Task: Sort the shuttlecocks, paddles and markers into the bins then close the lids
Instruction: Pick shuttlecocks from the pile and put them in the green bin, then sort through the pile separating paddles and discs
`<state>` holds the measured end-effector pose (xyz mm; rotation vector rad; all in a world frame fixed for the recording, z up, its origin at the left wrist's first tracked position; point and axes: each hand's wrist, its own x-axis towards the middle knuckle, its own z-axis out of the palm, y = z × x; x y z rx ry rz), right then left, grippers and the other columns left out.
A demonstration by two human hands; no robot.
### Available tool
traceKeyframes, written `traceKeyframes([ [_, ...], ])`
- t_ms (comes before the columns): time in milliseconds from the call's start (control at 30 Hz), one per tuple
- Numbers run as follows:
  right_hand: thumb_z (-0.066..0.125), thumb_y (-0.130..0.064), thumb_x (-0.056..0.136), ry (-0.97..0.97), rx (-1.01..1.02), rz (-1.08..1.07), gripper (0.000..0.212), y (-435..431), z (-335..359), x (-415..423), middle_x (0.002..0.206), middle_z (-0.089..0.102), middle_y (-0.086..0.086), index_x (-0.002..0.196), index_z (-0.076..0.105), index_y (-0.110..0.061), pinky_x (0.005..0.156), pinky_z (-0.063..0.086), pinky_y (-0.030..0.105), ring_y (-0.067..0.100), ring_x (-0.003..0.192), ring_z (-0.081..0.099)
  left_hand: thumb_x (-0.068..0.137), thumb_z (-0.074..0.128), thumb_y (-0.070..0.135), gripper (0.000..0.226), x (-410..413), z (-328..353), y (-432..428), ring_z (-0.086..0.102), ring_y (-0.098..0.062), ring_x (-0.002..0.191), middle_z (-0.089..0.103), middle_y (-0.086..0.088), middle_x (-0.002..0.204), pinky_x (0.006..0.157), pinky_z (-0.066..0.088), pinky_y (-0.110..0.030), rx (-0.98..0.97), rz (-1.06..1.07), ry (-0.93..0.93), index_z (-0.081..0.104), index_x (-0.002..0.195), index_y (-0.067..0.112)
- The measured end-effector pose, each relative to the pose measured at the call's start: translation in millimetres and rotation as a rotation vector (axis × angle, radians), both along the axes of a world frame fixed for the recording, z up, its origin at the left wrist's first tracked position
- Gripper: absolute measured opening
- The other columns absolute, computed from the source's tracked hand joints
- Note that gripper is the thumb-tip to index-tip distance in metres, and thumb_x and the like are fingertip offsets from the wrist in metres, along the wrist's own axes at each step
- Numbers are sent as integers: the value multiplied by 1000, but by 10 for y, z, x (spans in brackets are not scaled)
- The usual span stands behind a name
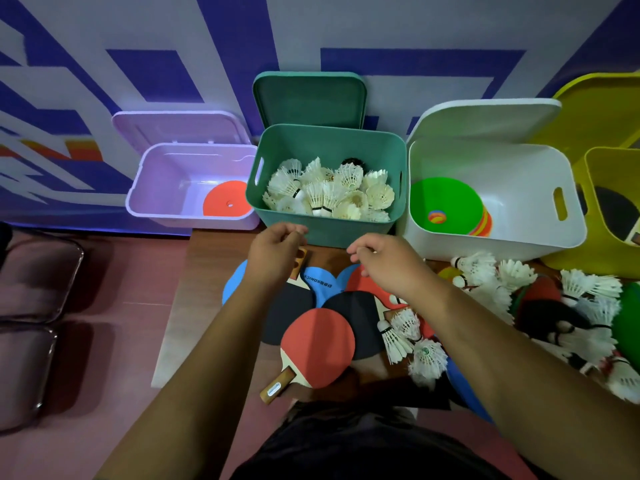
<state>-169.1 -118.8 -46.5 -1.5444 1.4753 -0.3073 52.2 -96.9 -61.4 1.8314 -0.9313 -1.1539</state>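
The green bin (325, 233) stands in the middle, holding several white shuttlecocks (329, 192). My left hand (275, 252) and my right hand (384, 259) hover just in front of its near wall, fingers loosely curled, nothing visible in either. Below them lie several paddles, a red one (317, 344) nearest me. Loose shuttlecocks (498, 282) are heaped at the right. The white bin (502, 233) holds a green marker disc (446, 202) on a stack of discs. The lilac bin (156, 188) holds one orange disc (227, 202).
All lids stand open against the blue-and-white wall. A yellow bin (613, 188) sits at the far right with something dark inside. Two padded chairs (31, 306) stand at the left. A blue disc (464, 382) lies near the table's front edge.
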Motion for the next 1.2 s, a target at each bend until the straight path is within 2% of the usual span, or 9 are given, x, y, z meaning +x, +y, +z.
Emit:
traceKeyframes([
  [200, 51, -22, 103, 51, 129, 66, 28, 315, -295, -94, 95, 76, -13, 98, 74, -36, 69, 58, 29, 12, 75, 74, 100, 61, 31, 22, -79, -403, 483, 69, -29, 81, 74, -7, 84, 82, 58, -45, 206, -62, -160, 74, 89, 16],
  [367, 46, -23, 101, 121, 231, 138, 30, 503, -515, -43, 98, 76, 3, 100, 74, -14, 83, 63, 50, 24, 86, 75, 94, 62, 26, 14, -86, -636, 937, 61, -19, 74, 66, -2, 79, 57, 43, -29, 364, -130, -354, 68, 90, 15],
  [500, 45, -20, 92, 150, 339, 163, 30, 663, -607, 55, 92, 74, 11, 94, 70, -5, 86, 62, 58, 33, 91, 77, 93, 67, 23, 21, -47, -752, 1243, 55, -21, 68, 67, -14, 79, 58, 38, -30, 440, -82, -319, 72, 92, 2],
  [567, 47, -27, 87, 185, 368, 146, 20, 769, -661, 89, 90, 69, 9, 89, 62, -14, 83, 63, 55, 37, 93, 75, 90, 66, 25, 25, -36, -826, 1362, 57, -25, 71, 65, -10, 76, 63, 44, -34, 446, -77, -327, 71, 89, 0],
  [667, 54, -32, 96, 245, 425, 153, 48, 946, -733, 128, 126, 63, 12, 142, 51, -16, 80, 57, 39, 31, 103, 68, 92, 61, 26, 23, -19, -898, 1488, 68, -33, 91, 74, -9, 96, 81, 57, -42, 484, -110, -367, 74, 104, 12],
  [733, 57, -34, 99, 302, 386, 181, 61, 1055, -819, 141, 148, 48, 13, 154, 39, -14, 95, 54, 42, 34, 120, 61, 87, 58, 27, 32, -25, -911, 1548, 67, -34, 100, 75, -8, 108, 89, 56, -45, 486, -144, -358, 73, 114, 18],
  [967, 54, -30, 101, 311, 292, 217, 63, 1296, -887, 189, 156, 41, 13, 159, 36, -12, 109, 47, 44, 35, 134, 54, 73, 66, 29, 21, -44, -905, 1583, 71, -25, 89, 76, -2, 91, 83, 60, -44, 446, 3, -214, 73, 91, 21],
  [1067, 57, -30, 99, 231, 314, 148, 62, 1293, -883, 181, 157, 43, 10, 158, 40, -16, 108, 48, 41, 31, 133, 57, 86, 76, 34, 19, -53, -928, 1579, 72, -22, 90, 77, 0, 95, 86, 60, -43, 434, 11, -184, 77, 100, 21],
  [1200, 60, -30, 98, 131, 312, 47, 54, 1250, -851, 161, 148, 54, 3, 149, 49, -19, 100, 50, 35, 22, 123, 61, 98, 66, 47, 34, -39, -949, 1598, 69, -24, 99, 74, -2, 104, 92, 57, -43, 431, -9, -134, 76, 114, 19],
])
